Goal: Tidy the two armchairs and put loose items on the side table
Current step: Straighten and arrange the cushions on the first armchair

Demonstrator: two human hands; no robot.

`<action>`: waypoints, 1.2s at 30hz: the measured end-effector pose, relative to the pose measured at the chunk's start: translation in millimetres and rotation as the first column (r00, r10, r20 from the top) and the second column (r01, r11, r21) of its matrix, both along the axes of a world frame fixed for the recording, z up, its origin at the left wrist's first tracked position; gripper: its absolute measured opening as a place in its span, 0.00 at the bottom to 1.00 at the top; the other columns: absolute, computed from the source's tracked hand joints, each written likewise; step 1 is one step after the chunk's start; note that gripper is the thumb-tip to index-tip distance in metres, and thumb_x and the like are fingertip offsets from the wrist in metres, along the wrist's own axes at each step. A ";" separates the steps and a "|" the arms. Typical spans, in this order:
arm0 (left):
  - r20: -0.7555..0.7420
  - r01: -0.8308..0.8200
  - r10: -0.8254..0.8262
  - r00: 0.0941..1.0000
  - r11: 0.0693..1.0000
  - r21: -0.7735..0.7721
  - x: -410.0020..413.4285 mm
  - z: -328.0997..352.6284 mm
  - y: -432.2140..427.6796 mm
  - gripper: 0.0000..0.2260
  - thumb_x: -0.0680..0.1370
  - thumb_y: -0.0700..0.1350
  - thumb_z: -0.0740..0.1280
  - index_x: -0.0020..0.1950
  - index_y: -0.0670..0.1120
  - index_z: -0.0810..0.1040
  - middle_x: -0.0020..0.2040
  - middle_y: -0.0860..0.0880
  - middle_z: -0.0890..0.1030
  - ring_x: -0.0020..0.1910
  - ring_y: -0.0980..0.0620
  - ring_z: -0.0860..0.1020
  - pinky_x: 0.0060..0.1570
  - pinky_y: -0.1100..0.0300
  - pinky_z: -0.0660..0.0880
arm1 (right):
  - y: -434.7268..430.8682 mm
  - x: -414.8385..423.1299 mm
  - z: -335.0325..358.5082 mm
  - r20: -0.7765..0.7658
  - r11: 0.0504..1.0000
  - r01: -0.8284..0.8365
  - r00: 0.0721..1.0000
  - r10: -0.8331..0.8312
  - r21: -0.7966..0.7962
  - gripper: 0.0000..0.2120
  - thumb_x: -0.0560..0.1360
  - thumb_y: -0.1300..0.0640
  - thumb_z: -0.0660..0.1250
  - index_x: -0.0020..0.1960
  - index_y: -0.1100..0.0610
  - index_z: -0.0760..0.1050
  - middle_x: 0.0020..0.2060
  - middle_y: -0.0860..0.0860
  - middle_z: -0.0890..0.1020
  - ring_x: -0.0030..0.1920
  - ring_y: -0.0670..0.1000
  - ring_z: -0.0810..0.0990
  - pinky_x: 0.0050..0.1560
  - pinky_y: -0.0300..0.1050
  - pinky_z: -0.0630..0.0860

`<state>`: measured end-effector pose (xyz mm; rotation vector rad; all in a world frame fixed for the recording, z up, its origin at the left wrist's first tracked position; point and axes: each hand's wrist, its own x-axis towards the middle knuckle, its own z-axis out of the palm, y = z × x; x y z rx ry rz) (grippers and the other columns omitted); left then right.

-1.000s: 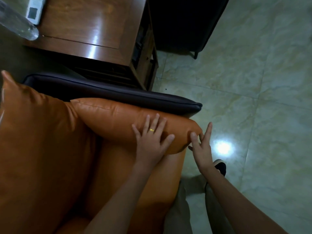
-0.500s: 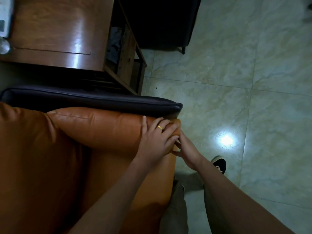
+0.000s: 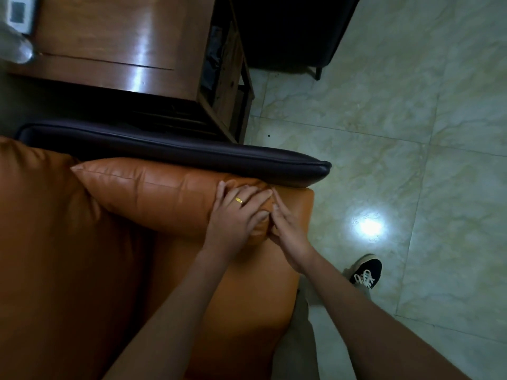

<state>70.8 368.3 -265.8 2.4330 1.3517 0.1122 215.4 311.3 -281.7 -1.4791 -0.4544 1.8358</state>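
Side cushion [image 3: 164,198] lies along the inner face of the dark armrest [image 3: 192,154], its near end now sitting back from the seat's front edge; a second ago that end stuck out past the armrest tip, so it has been pushed in along the chair. My left hand [image 3: 237,218] is flat on top of the near end, fingers together and only slightly curled, pressing rather than gripping. My right hand [image 3: 288,231] has come in from beside the chair, where it was spread in the air, and now sits against the cushion's end face, fingers extended and nearly closed; whether it pinches any leather I cannot tell. Orange seat [image 3: 233,297] shows bare in front of the cushion. Back cushion [image 3: 41,242] upright at left. Side table [image 3: 118,42] stands beyond the armrest, with a white device [image 3: 19,12] and a clear bottle [image 3: 15,49] at its far corner. I judge this cushion is nearly seated; a last press and smooth should finish it. Second armchair [image 3: 290,28] beyond looks untouched.
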 end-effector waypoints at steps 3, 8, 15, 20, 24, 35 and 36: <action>0.000 0.009 -0.009 1.000 0.998 -0.062 5.0 7.9 -5.1 0.21 0.83 0.58 0.58 0.74 0.54 0.71 0.70 0.51 0.74 0.72 0.49 0.69 0.78 0.44 0.46 | -13.8 20.9 -2.4 -0.014 0.999 0.029 0.999 -0.029 -0.037 0.26 0.81 0.42 0.59 0.79 0.37 0.58 0.73 0.42 0.71 0.68 0.42 0.74 0.63 0.42 0.75; -0.133 -0.215 0.198 0.971 0.969 -0.122 -22.7 12.9 -11.1 0.35 0.75 0.72 0.57 0.79 0.59 0.61 0.81 0.49 0.58 0.81 0.46 0.51 0.73 0.34 0.40 | -21.8 23.2 2.7 0.078 0.997 0.060 0.995 -0.063 0.045 0.27 0.78 0.32 0.59 0.75 0.30 0.59 0.77 0.39 0.65 0.76 0.46 0.65 0.75 0.57 0.64; -0.150 -0.658 0.641 0.753 0.735 -0.161 -77.7 8.2 -16.7 0.42 0.70 0.77 0.58 0.80 0.62 0.53 0.83 0.51 0.43 0.81 0.43 0.40 0.70 0.23 0.45 | -18.6 17.2 20.8 0.206 0.966 -0.021 0.978 -0.034 0.257 0.33 0.78 0.41 0.67 0.77 0.32 0.55 0.74 0.34 0.63 0.74 0.36 0.66 0.71 0.40 0.69; -0.068 -0.723 0.736 0.674 0.638 -0.263 -79.3 -8.3 5.6 0.44 0.70 0.74 0.65 0.80 0.65 0.49 0.82 0.49 0.36 0.80 0.40 0.36 0.67 0.23 0.55 | 14.7 1.4 10.5 0.489 0.926 -0.147 0.871 -0.045 0.348 0.20 0.80 0.55 0.68 0.67 0.38 0.67 0.66 0.41 0.70 0.69 0.41 0.68 0.72 0.53 0.68; -0.093 -0.732 0.736 0.670 0.635 -0.246 -75.4 -16.2 12.5 0.43 0.70 0.75 0.61 0.80 0.65 0.49 0.82 0.48 0.35 0.80 0.39 0.36 0.66 0.22 0.54 | 22.5 5.1 4.9 0.543 0.915 -0.228 0.840 0.012 0.333 0.18 0.81 0.54 0.67 0.67 0.42 0.67 0.64 0.43 0.71 0.67 0.41 0.69 0.71 0.51 0.68; -0.059 -0.831 0.841 0.538 0.518 -0.203 -48.7 2.6 -54.2 0.31 0.82 0.62 0.55 0.82 0.56 0.48 0.83 0.44 0.44 0.81 0.43 0.47 0.75 0.42 0.62 | 2.2 10.4 53.2 0.805 0.869 -0.343 0.585 -0.098 0.355 0.18 0.75 0.57 0.68 0.65 0.56 0.75 0.63 0.53 0.72 0.65 0.52 0.71 0.66 0.59 0.71; -0.036 -0.852 0.871 0.489 0.468 -0.235 -40.7 -1.8 -71.8 0.30 0.83 0.60 0.56 0.82 0.57 0.49 0.83 0.45 0.45 0.81 0.44 0.48 0.76 0.44 0.60 | 1.4 8.9 58.4 0.809 0.824 -0.402 0.578 -0.110 0.399 0.18 0.75 0.57 0.68 0.65 0.57 0.75 0.65 0.54 0.72 0.66 0.53 0.70 0.67 0.58 0.70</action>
